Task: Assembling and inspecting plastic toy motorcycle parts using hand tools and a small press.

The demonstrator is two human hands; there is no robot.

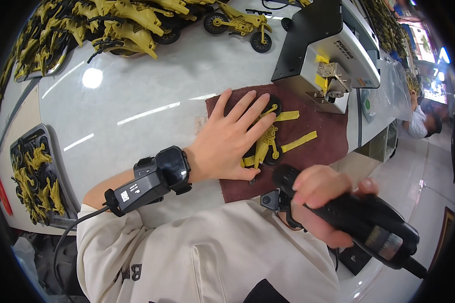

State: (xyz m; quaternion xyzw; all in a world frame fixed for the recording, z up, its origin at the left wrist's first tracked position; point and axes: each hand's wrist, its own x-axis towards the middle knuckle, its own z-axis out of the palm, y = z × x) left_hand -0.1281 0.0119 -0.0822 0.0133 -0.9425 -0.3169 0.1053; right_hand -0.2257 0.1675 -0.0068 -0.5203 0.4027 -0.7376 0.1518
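Observation:
My left hand [237, 129] lies flat with its fingers spread, pressing on a yellow and black toy motorcycle [265, 144]. The toy rests on its side on a dark red cloth [328, 136], partly covered by my fingers. Two yellow strips [299, 142] stick out to the right of the toy. My right hand [321, 197] is wrapped around a black corded electric screwdriver [374, 222], held to the right of the cloth's near edge. Its front end points toward the toy and stays apart from it; no bit shows.
A black and white screw feeder [333, 55] stands beyond the cloth. Many yellow toy motorcycles [131, 25] are heaped at the far left, and one toy motorcycle [240, 22] stands apart. A metal tray [45, 174] of toy parts sits at left. Another person [419, 121] is far right.

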